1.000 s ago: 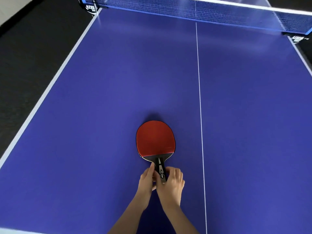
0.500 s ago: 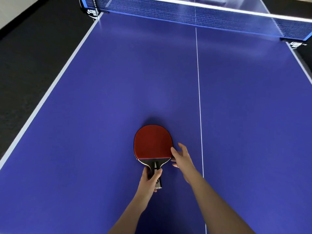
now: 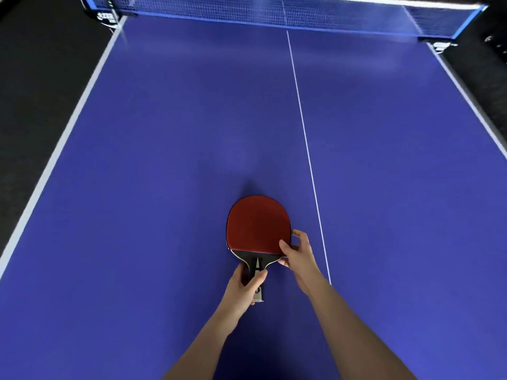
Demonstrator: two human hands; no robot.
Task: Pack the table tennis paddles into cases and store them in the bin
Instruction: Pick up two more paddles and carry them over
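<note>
Two bare arms came up from the near edge of the picture — no sleeves on either one. The left hand (image 3: pixel 242 287) wore nothing: no glove, no ring, no watch or band at the wrist. The right hand (image 3: pixel 297 255) was bare too, with no ring and nothing tied round the wrist. The fingernails looked short and plain, with no paint that could be seen. Both forearms were smooth and long, wider near the elbows and thinner at the wrists — no marks, stickers or plasters showed on them. No more of the person could be seen.
</note>
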